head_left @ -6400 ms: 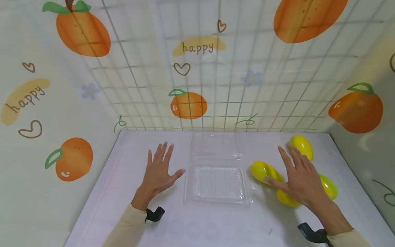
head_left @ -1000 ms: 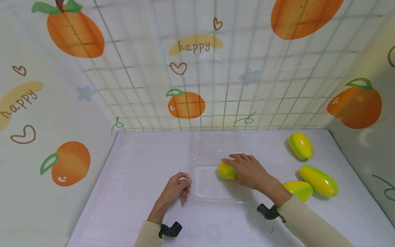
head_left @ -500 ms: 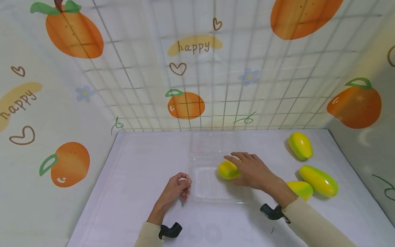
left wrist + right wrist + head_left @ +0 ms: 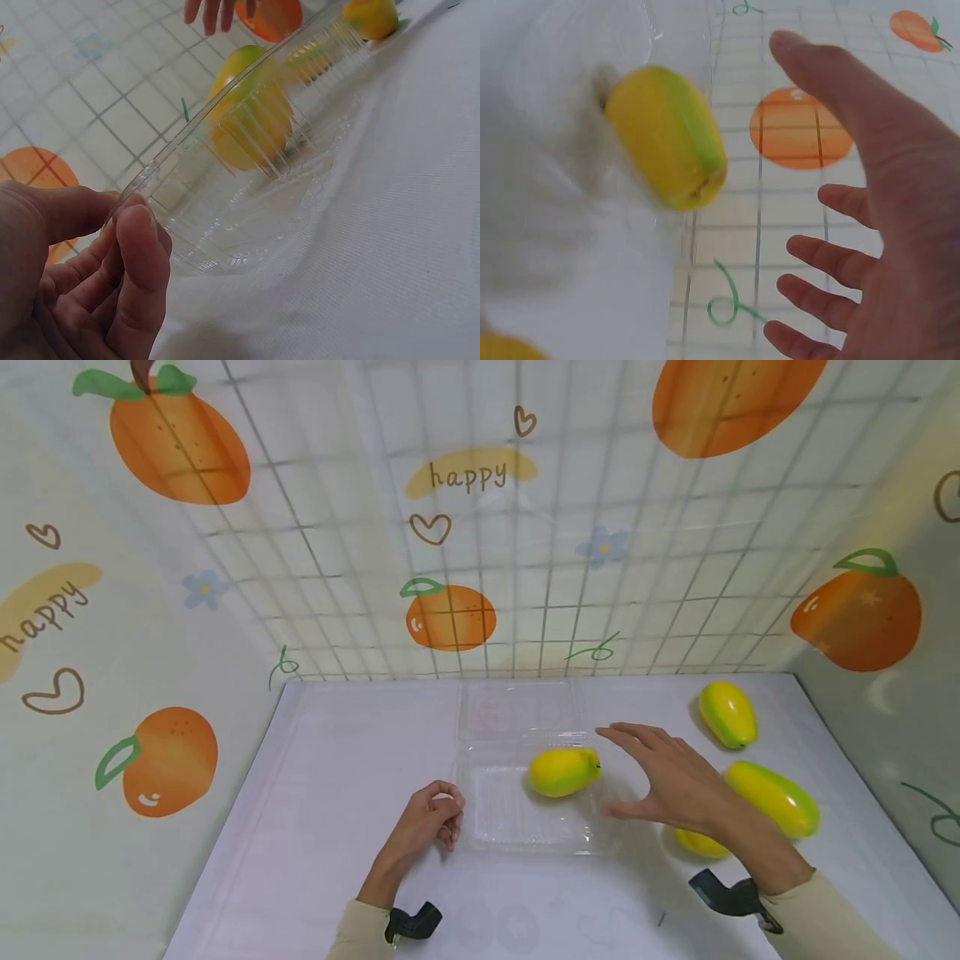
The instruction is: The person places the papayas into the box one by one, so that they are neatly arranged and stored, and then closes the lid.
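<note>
Right hand (image 4: 675, 781) is hovering with fingers spread, holding nothing, just right of the clear tray (image 4: 501, 827); one mango (image 4: 564, 772) is lying in the tray's far right corner. Left hand (image 4: 427, 820) is curling its fingers at the tray's near left rim, apparently pinching it, though the wrist view is blurred. Risk: the light tray is likely to slide or tip if bumped, rolling the mango out. Three mangoes (image 4: 772, 797) are crowding the table's (image 4: 337, 760) right side; open room is lying left.

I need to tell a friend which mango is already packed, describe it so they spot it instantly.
Find the clear plastic box in the middle of the white table. The mango lies in its tray; three others lie loose on the table to the right.
</note>
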The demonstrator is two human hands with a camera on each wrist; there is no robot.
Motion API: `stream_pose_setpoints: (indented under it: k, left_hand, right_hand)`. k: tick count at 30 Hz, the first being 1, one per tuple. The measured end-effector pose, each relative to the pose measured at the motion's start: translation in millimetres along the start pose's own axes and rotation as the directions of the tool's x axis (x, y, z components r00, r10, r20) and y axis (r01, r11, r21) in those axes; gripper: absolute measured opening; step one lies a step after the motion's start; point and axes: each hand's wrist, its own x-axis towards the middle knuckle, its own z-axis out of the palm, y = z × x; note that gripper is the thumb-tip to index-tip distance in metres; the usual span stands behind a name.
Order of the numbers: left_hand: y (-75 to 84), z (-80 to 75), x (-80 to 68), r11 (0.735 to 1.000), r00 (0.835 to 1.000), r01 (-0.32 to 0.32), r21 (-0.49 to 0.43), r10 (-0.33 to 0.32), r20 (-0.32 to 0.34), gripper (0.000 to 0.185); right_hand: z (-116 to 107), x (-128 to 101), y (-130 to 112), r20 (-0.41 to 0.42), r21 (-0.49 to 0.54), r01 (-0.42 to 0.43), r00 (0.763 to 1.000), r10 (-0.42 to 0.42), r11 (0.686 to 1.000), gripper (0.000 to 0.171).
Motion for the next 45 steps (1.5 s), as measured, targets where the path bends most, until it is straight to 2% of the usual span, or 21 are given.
stream_pose_setpoints:
  k: [9, 16, 23, 29, 34, 38, 45]
  left_hand:
    - [-2.7, 1.2, 0.8, 1.000, 1.000, 0.008, -0.017, -0.008, -0.001, 0.012]
    - [-1.9, 0.7, -0.3, 1.000, 1.000, 0.008, -0.029, -0.008, -0.003, 0.014]
    - [-2.9, -0.6, 0.1, 1.000, 1.000, 0.012, -0.018, -0.012, -0.009, 0.012]
    - [-4.2, -2.4, 1.0, 1.000, 1.000, 0.009, -0.028, -0.009, 0.001, 0.013]
    - [-3.5, -3.6, 0.0, 0.999, 1.000, 0.015, -0.030, -0.015, -0.004, 0.018]
    - [-2.7, -3.4, -0.6, 0.999, 1.000, 0.015, -0.035, -0.015, -0.005, 0.019]
    - [-2.7, -1.3, -0.2, 0.999, 1.000, 0.018, -0.036, -0.018, -0.006, 0.019]
  right_hand:
    - [-4.9, -35.4, 28.5, 0.015, -0.029, -0.070, 0.997, 0.071, 0.997, 0.116]
    - [-0.7, -52.3, 54.0, 0.044, -0.023, -0.143, 0.989, 0.144, 0.989, 0.124]
    - [10.7, -64.0, 76.9, 0.095, -0.014, -0.183, 0.978, 0.184, 0.983, 0.121]
    - [21.6, -75.7, 91.9, 0.146, -0.015, -0.229, 0.962, 0.229, 0.973, 0.126]
    - [28.8, -82.5, 102.3, 0.170, 0.028, -0.256, 0.954, 0.248, 0.966, 0.128]
    - [32.7, -84.4, 103.4, 0.165, 0.030, -0.246, 0.957, 0.238, 0.969, 0.118]
    - [30.6, -81.4, 98.6, 0.151, -0.013, -0.202, 0.968, 0.202, 0.979, 0.082]
